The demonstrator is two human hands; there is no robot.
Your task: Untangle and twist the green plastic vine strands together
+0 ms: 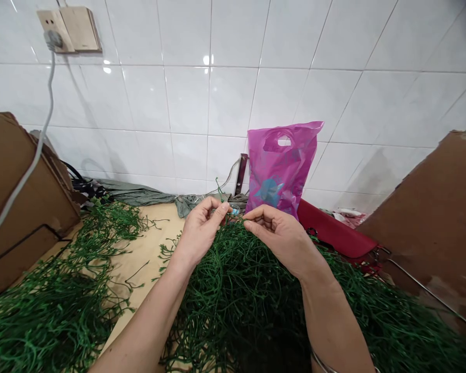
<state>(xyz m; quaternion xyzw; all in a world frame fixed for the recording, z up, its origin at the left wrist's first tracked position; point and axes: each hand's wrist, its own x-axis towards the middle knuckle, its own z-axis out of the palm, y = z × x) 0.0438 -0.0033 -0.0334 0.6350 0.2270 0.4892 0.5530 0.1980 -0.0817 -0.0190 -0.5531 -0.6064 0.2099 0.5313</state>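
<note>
My left hand [202,228] is closed in a pinch on a thin green stem [220,189], whose tip rises above the fingers. Close to its right, my right hand [275,235] is also pinched, its fingertips at a thin green piece too small to make out fully. Both hands are above a large heap of green plastic stems [241,280]. A second pile of green stems [50,305] lies at the left on the tan surface [135,259].
A pink plastic bag [281,166] stands against the tiled wall, beside a red purse [336,230]. Cardboard boxes [19,197] flank both sides, the right one [431,223] tilted. A grey cable [48,103] hangs from the wall socket [56,31]. Grey cloth [135,192] lies along the wall.
</note>
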